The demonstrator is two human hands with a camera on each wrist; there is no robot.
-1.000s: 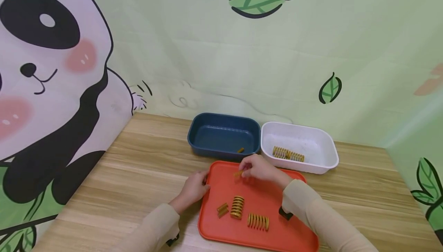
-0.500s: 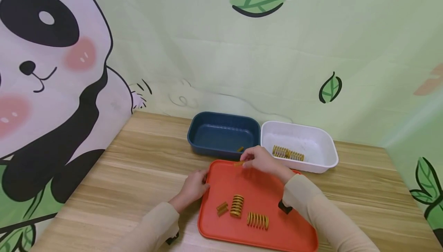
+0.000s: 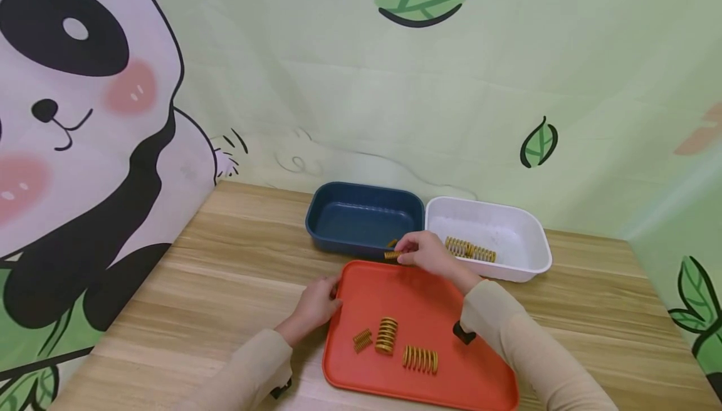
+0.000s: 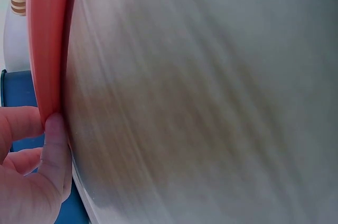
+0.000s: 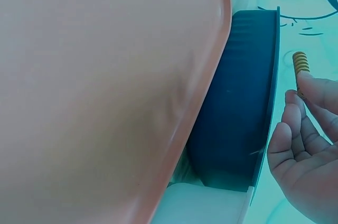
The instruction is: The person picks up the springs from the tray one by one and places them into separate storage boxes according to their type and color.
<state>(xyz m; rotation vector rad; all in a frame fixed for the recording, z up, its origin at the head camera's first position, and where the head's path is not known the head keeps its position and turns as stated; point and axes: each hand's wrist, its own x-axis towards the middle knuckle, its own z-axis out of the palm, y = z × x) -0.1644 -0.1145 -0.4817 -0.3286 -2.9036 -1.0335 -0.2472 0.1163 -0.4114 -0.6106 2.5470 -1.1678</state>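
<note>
My right hand (image 3: 427, 254) pinches a small gold spring (image 3: 392, 255) between thumb and fingertips, at the near rim of the dark blue bin (image 3: 346, 246). The right wrist view shows the spring (image 5: 300, 61) sticking out past the thumb. On the left side of the red tray (image 3: 361, 295), my left hand (image 3: 314, 303) grips the edge; its thumb and fingers (image 4: 55, 145) close on the rim in the left wrist view. Small springs (image 3: 363, 340) lie together at the tray's left, beside a large spring (image 3: 387, 336) and another large spring (image 3: 420, 359).
A white bin (image 3: 516, 245) stands against the blue bin's right side, with large springs (image 3: 470, 250) inside. A small spring (image 3: 392, 243) lies in the blue bin's near right corner, partly hidden. Both bins stand on the wooden table (image 3: 248, 235), before a printed cloth backdrop (image 3: 338, 85).
My right hand has carried the small spring from over the tray's far part away from me to the blue bin's near rim. The left hand stays on the tray edge.
</note>
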